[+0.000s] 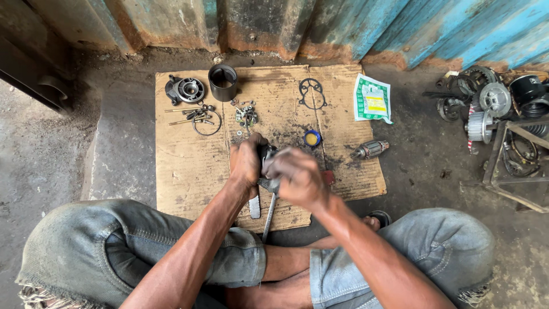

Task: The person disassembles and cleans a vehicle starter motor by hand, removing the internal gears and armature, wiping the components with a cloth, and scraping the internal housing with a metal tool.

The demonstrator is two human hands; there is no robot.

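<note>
1. Here, a small dark metal part (267, 154) is held between both hands above the middle of the cardboard sheet (183, 166); most of it is hidden, so its exact shape I cannot tell.
2. The left hand (247, 162) is closed around the part from the left side, probably to keep it steady.
3. The right hand (298, 177) is also closed on it from the right and looks blurred; whether it holds a rag or a tool too, I cannot tell.
4. Just under the hands, two flat metal tools (264, 213) lie on the cardboard, near enough to pick up easily.
5. One small blue and yellow tin (311, 138) sits just beside the hands, and one motor armature (370, 150) lies further right.
6. At the far edge stand one black cylinder housing (222, 82) and one round end cover (186, 90); one thin gasket (312, 93) lies flat to the right.
7. Long bolts, a wire ring and small screws (201, 116) are laid in a group, it seems so that nothing gets lost.
8. One green and white packet (372, 98) lies partly off the cardboard, and a pile of gears and old parts (493, 109) sits well apart on the right.
</note>
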